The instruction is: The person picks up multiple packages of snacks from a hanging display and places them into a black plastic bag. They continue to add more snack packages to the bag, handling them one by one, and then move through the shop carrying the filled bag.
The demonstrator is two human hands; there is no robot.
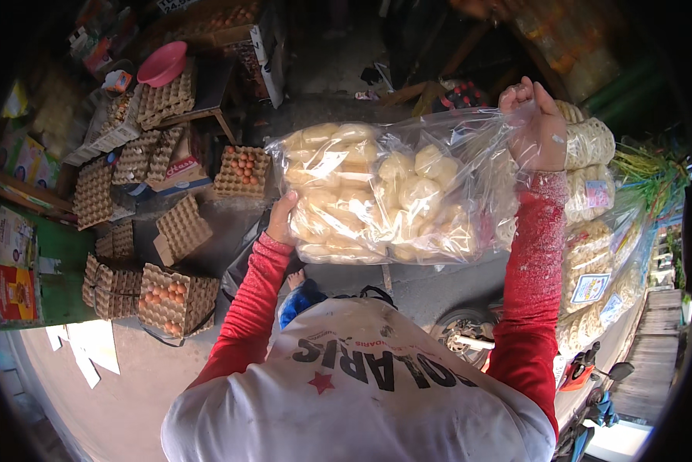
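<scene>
A large clear plastic bag (346, 192) is held up across the front of me, filled with pale, rounded pieces that look like buns or rolls. My left hand (282, 219) grips its left side; the thumb shows, while the other fingers are hidden behind the bag. At the far right end, my right hand (537, 127) is closed on the loose, gathered plastic. The bag's right part is slack and wrinkled, and the pieces lie mostly in its left and middle.
Egg trays (173, 296) are stacked on the left, some holding brown eggs. A pink basin (163, 64) sits on trays farther back. Packed bags of pale coiled food (588, 196) hang close by my right arm. A motorcycle wheel (465, 331) shows below the bag.
</scene>
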